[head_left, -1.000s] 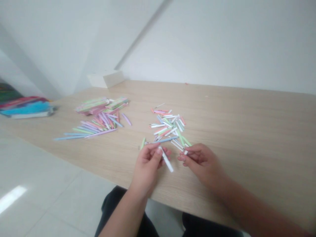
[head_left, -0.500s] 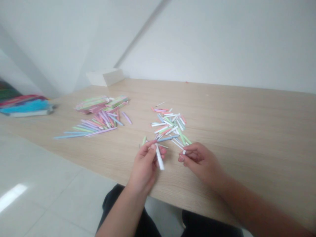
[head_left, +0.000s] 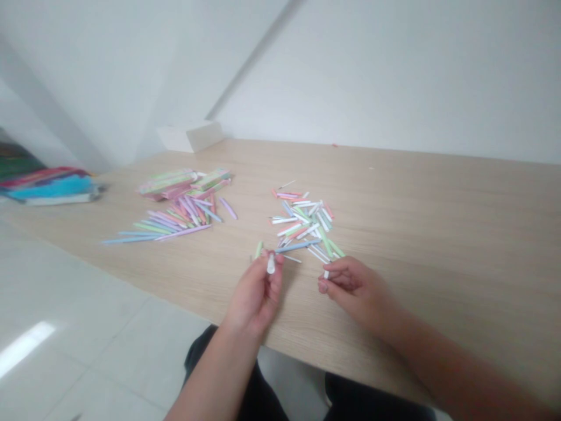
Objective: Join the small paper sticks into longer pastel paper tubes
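Note:
My left hand pinches a white pen part, a slim tube now seen almost end-on. To its right, my right hand is closed at the fingertips on a small white piece; most of that piece is hidden by the fingers. Just beyond both hands lies a loose pile of pen parts in white, green, blue, red and purple, with thin sticks among them. A blue pen part rests at the pile's near edge, and a green one lies by my left hand.
Further left on the wooden table are a heap of pastel pens and several pink-green packets. A white box stands near the wall. Blue and red packages lie at the far left.
My left hand has turned the white tube from pointing down toward me to nearly end-on. My right hand has hardly moved and keeps its small white piece.

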